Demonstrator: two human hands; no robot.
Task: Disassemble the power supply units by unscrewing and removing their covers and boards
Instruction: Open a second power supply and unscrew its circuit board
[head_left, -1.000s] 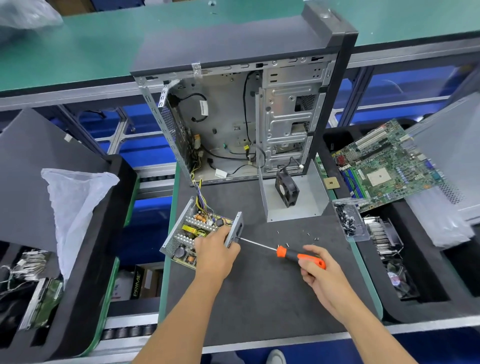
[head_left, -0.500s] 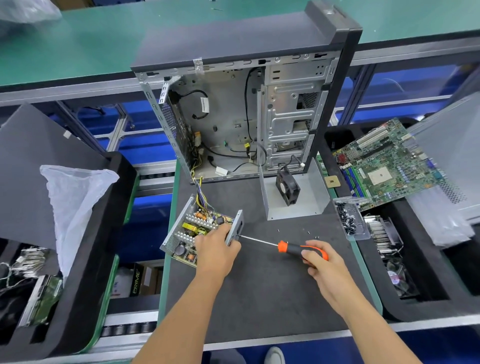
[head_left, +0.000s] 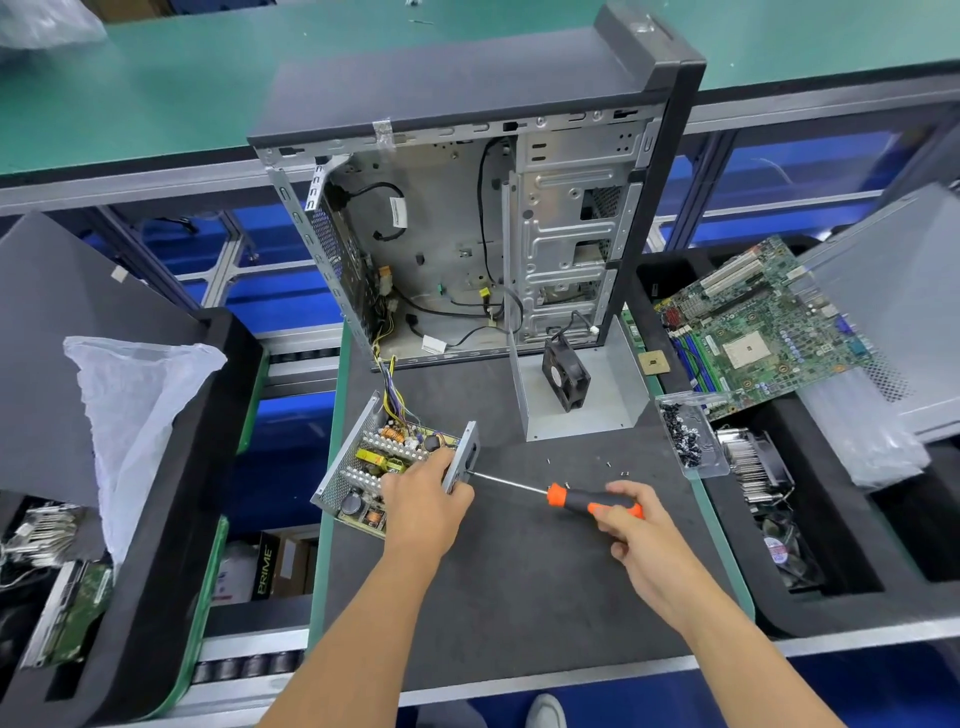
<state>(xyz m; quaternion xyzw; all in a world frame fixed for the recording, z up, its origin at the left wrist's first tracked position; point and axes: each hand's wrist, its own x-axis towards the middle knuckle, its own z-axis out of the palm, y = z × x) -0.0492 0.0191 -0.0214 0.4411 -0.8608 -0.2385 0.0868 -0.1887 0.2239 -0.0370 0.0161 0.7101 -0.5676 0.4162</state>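
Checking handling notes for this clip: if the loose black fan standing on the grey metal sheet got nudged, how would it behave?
The fan stands on edge, slightly tilted, so it would probably tip flat. It looks like light plastic, likely sliding easily on the bare metal sheet. Its thin cable may tug it back.

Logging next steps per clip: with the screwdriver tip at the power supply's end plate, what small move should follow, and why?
Probably keep turning the screwdriver: the right hand grips its handle, its tip sits at the end plate of the power supply, which the left hand holds steady.
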